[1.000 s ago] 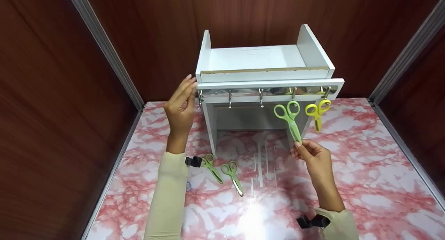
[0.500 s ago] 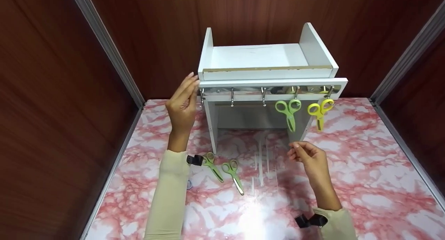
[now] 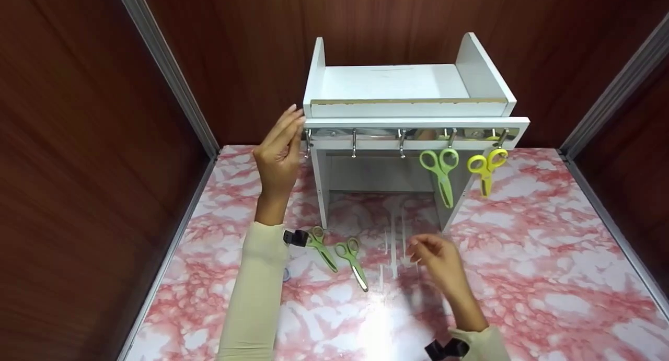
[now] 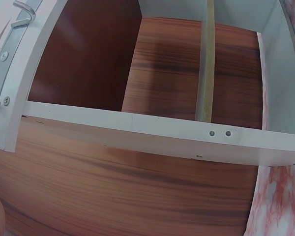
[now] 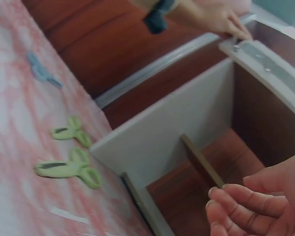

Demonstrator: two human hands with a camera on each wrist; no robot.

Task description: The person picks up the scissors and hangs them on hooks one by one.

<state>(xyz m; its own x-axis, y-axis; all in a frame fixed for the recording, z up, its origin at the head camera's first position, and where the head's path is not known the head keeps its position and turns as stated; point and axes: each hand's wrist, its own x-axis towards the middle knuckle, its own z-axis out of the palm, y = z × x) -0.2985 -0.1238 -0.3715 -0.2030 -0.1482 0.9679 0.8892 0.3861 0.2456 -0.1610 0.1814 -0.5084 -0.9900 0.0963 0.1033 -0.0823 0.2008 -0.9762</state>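
Two hang at three o'clock, green scissors (image 3: 443,178) and yellow scissors (image 3: 486,172); three unhung scissors (image 3: 354,261) lie toward six; right hand (image 3: 441,261) relaxed, empty; left hand (image 3: 279,160) straight-fingered against hook rack (image 3: 376,123).

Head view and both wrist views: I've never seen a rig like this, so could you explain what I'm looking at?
There is no machine here: a person works with bare hands. One camera is worn on the head, and a wrist camera on each arm.

The head view looks down at a white shelf unit on a marbled table. The left wrist view shows the unit sideways; the right wrist view shows it from the other side.

The left hand rests against the unit's left end. The right hand is over the table, holding nothing.

Green scissors and yellow scissors hang from hooks. A second green pair, a third green pair and blue scissors lie below.
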